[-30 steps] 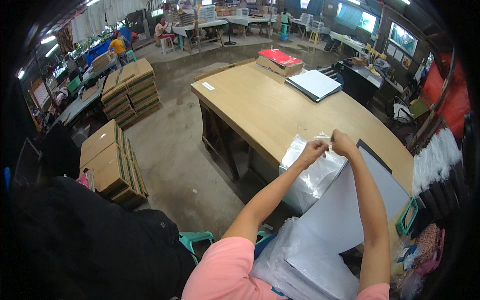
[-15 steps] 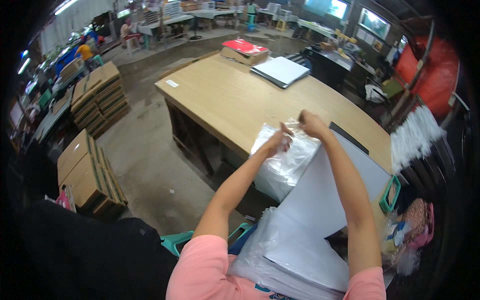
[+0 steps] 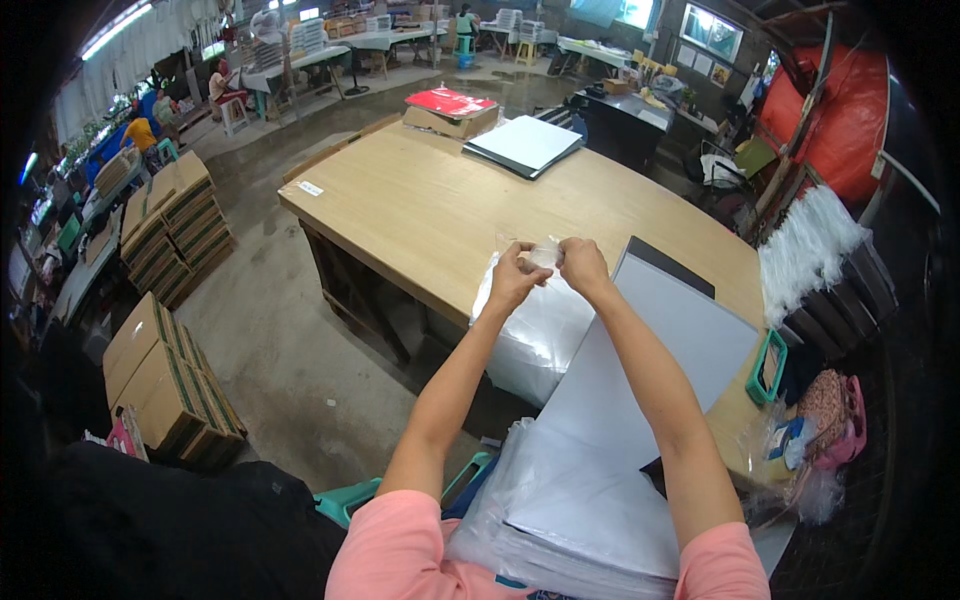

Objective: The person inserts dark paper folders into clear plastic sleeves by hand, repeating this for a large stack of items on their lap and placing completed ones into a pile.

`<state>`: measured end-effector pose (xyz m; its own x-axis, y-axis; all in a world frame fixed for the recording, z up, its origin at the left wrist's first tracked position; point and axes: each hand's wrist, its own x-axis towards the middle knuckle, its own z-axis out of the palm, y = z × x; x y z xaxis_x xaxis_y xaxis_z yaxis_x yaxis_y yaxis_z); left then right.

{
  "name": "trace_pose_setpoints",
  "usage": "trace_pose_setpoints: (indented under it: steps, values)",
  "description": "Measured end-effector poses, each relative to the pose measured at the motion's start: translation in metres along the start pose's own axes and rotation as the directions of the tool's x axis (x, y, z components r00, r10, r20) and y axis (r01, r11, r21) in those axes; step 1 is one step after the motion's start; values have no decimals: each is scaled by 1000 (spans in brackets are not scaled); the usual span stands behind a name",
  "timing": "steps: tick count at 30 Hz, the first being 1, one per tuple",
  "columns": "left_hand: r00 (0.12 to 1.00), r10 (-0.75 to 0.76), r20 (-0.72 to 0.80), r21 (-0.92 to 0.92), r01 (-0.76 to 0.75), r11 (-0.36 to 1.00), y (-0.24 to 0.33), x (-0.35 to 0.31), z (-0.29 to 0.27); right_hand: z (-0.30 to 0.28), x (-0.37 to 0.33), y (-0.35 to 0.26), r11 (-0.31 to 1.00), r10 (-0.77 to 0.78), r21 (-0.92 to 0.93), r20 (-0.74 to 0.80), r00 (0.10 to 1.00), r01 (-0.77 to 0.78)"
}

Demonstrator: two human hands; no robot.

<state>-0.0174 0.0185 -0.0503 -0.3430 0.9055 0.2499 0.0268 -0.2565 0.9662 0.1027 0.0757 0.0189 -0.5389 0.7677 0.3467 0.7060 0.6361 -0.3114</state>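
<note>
Out over the table's front edge, my left hand (image 3: 516,278) and my right hand (image 3: 584,266) pinch a bunched bit of clear plastic (image 3: 545,252) between them. Just below them a stack of clear plastic bags (image 3: 545,335) hangs over the edge. My right forearm crosses a large white sheet (image 3: 690,322), which lies slanted with a black panel (image 3: 665,265) showing at its far side. Nearer my body rests a thick pile of white sheets in clear plastic (image 3: 590,510). Fingertips partly hide how the plastic is gripped.
The wooden table (image 3: 400,190) carries a red-topped cardboard box (image 3: 450,108) and a pile of white and dark boards (image 3: 525,145). A green plastic basket (image 3: 767,367) stands at the right. Stacked cartons (image 3: 170,380) are on the floor at left. People sit working far off.
My hands have come closer together and now both grip the bunched plastic. My left fingers have closed from a looser pose. The whole view has shifted slightly.
</note>
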Motion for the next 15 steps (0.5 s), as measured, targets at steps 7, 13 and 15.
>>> trace_pose_setpoints:
  steps: [7, 13, 15]
  values:
    - [995, -91, 50, 140, 83, 987, 2, -1, -7, -7, 1, -7, 991, -1, -135, -73, 997, -9]
    - [984, 158, -81, -310, -176, 934, -5, 10, 20, -15, 3, -11, 986, -52, -158, -31, 998, 46]
    - [999, 52, 2, 10, -52, 999, -4, 13, 8, -19, 6, -7, 979, -52, -200, -24, 998, 46]
